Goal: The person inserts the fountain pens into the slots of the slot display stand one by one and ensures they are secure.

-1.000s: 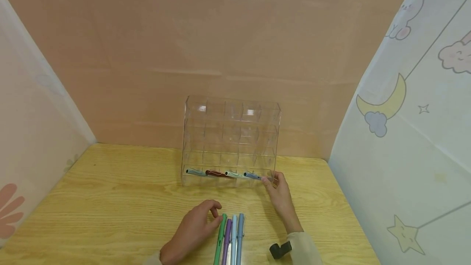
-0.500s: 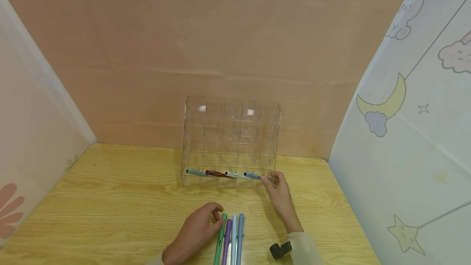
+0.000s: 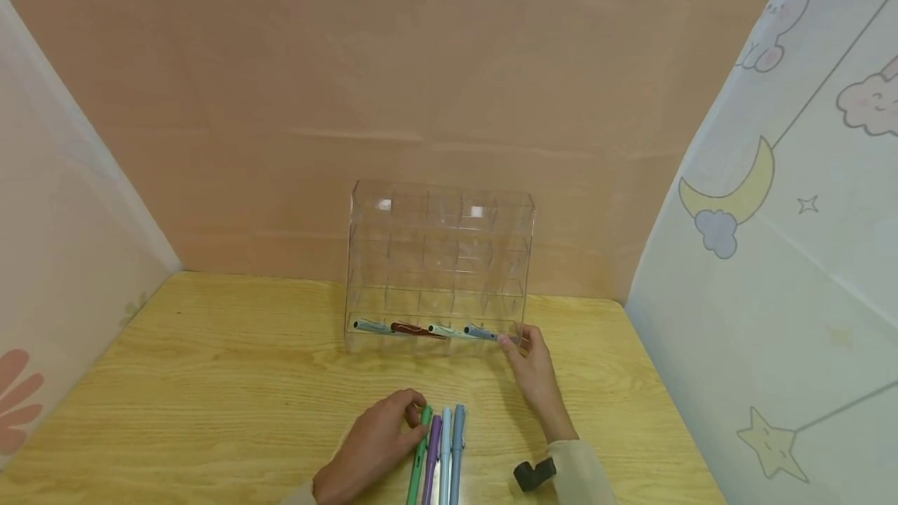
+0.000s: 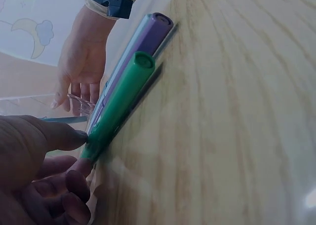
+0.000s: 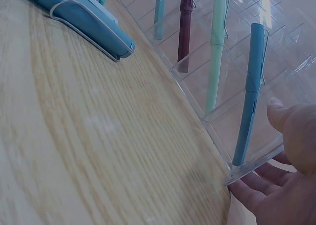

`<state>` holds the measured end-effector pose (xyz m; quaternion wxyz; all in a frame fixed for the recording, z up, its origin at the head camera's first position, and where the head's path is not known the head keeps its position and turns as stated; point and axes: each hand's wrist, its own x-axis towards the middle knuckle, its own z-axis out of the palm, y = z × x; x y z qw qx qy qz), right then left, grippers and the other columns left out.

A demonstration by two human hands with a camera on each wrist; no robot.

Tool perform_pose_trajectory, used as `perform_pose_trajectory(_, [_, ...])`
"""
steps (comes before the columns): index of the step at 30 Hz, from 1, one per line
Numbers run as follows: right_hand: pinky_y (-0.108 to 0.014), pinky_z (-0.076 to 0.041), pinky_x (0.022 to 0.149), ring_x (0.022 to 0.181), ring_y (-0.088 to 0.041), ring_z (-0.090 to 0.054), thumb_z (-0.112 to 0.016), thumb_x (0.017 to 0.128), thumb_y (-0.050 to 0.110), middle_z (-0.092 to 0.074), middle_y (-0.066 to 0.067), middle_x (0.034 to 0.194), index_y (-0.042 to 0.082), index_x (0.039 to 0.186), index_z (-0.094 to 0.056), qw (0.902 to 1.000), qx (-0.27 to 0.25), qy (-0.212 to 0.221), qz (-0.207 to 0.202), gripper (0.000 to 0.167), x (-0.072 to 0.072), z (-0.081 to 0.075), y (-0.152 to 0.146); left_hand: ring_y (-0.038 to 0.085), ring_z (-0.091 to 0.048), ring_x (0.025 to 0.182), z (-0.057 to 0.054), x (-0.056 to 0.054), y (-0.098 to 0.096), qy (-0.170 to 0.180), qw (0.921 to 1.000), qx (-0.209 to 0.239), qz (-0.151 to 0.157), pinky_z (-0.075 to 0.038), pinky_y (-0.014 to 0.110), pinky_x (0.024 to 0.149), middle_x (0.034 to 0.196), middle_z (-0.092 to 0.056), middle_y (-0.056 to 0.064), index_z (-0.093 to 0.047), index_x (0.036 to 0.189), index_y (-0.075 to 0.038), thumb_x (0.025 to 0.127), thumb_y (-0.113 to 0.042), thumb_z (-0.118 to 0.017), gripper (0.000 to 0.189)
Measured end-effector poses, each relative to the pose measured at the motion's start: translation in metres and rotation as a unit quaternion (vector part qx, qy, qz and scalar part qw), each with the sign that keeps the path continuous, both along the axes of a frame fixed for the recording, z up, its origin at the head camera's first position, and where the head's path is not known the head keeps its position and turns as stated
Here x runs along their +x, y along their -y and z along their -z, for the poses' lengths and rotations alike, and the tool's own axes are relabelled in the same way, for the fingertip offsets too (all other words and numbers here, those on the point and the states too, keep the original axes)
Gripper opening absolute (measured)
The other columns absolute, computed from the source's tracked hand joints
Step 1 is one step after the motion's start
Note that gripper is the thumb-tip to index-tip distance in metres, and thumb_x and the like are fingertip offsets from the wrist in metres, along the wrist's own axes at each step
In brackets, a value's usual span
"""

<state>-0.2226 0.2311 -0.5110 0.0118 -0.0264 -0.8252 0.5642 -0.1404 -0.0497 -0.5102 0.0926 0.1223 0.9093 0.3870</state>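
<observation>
Left of centre on the worktop (image 3: 245,365), toward its near edge, my left hand (image 3: 375,439) pinches the far end of the green pen (image 3: 418,458) between thumb and fingertips. So small a hold, I judge, could let the smooth, round barrel swing if I lifted fast, knocking the purple pen (image 3: 431,462) just beside it into a roll. Next come the pale blue pen (image 3: 445,458) and the steel-blue pen (image 3: 458,450), glossy and slim, the last plainly wire-clipped.

Short of the back edge stands the rack (image 3: 440,244), clear hard plastic cut by thin dividers into rectangular cells. Along its bottom row slant the teal pen (image 5: 159,15), the maroon pen (image 5: 184,35), the mint pen (image 5: 214,57) and the slate pen (image 5: 249,82). My right hand (image 3: 536,380) grips the lower right corner, thumb at the front, fingers curled round the side. Were that grip to tug unevenly, the rack might skid over the wood-grained surface or tip, and its slanting pens could slide out of place.
</observation>
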Motion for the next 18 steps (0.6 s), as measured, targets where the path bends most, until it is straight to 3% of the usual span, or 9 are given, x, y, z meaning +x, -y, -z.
perform_pose_trajectory(9, [-0.063, -0.047, 0.116, 0.146, -0.053, -0.050, -0.064, 0.106, 0.046, -0.048, -0.029, 0.156, -0.003, 0.153, -0.039, 1.0000, 0.008, -0.003, 0.000, 0.072, -0.0010, 0.0005, 0.0003, 0.002, -0.052, 0.072, 0.0004, 0.0006, 0.0015, -0.013, 0.9998, -0.001, 0.012, -0.046, 0.026, 0.066, 0.086, -0.065, -0.012, -0.071, 0.115, -0.013, 0.094, -0.026, -0.078, 0.025])
perform_pose_trajectory(18, [-0.063, -0.047, 0.116, 0.147, -0.053, -0.049, -0.064, 0.106, 0.047, -0.049, -0.029, 0.156, -0.001, 0.152, -0.040, 1.0000, 0.006, -0.001, 0.002, 0.071, -0.0003, 0.0011, 0.0000, 0.006, -0.050, 0.065, -0.0049, -0.0034, -0.0014, 0.028, 0.9991, -0.028, 0.016, -0.041, 0.027, 0.060, 0.075, -0.060, -0.012, -0.069, 0.121, -0.012, 0.094, -0.027, -0.075, 0.032])
